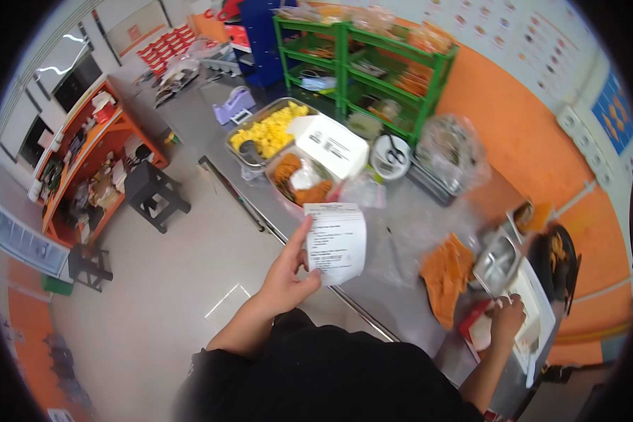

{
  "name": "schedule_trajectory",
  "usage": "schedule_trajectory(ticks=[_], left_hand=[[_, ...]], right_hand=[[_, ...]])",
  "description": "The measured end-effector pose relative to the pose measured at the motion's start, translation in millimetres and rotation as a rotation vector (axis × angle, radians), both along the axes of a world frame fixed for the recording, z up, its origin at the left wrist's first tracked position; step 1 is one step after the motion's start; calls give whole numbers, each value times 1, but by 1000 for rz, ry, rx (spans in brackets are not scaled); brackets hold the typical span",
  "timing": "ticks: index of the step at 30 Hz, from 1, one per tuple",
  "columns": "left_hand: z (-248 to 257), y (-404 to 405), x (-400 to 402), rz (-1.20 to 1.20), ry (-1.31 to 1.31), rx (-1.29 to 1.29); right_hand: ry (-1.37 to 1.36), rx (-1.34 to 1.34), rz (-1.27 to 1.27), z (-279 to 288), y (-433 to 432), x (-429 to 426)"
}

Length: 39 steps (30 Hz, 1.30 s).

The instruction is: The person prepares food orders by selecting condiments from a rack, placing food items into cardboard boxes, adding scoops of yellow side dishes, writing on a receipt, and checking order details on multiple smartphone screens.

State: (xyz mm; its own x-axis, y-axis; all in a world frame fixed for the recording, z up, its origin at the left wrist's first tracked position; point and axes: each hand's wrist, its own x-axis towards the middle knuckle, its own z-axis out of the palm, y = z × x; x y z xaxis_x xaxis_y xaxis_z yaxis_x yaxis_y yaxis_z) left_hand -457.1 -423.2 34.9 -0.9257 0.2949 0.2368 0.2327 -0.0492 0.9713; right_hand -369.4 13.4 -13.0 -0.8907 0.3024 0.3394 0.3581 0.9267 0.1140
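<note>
A printed paper slip [336,245] bearing writing is pinched between the thumb and fingers of my left hand [290,274], above the steel counter's front edge. Behind it on the counter, an open white food box [329,145] holds fried breaded pieces [315,191] and a small white packet. Far to the right, my right hand [508,316] has curled fingers over the edge of a white tray [546,319]. Whether those fingers grip anything is too small to tell. Just left of that hand sits a red and white carton [477,329]; an orange cloth [446,277] lies nearby.
A steel pan of yellow pieces [269,129], a tape dispenser [235,104] and a white tub with scissors [390,156] stand farther back. Green shelves [343,68] rise behind them. Steel containers [498,261] adjoin the tray. Dark stools [155,187] stand on the floor at left.
</note>
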Motion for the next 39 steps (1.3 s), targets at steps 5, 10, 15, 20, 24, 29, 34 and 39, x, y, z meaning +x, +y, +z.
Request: schedule_trajectory(ticks=[5,10,15,20,24,29,34,39], left_hand=[[-36,-110,-80,435,119,196],[-103,-274,-173,870,89,-211],[-126,-306,-238,787,423,-975],[-127,-325,-328,553,178,-685],[-144,-309,-385,269,20,-579],[-175,-299,-393,214,-22,-294],[-141,-280,-368,303,349,-723],[-107,-258,-344,-131,695,-566]], right_hand=[[258,-625,490,54,-188,-101],[69,-530,1055,41,-374,-241],[-494,-690,989,-55,-479,-308],[-360,-2281,-109,-99,-522,-321],[11,-2372,-134,-109,-543,-332],[-79,-2027,19,-81,-544,-323],[105,-1325,344,-52,-530,-344],[354,-847,736,-43,-553,-361]])
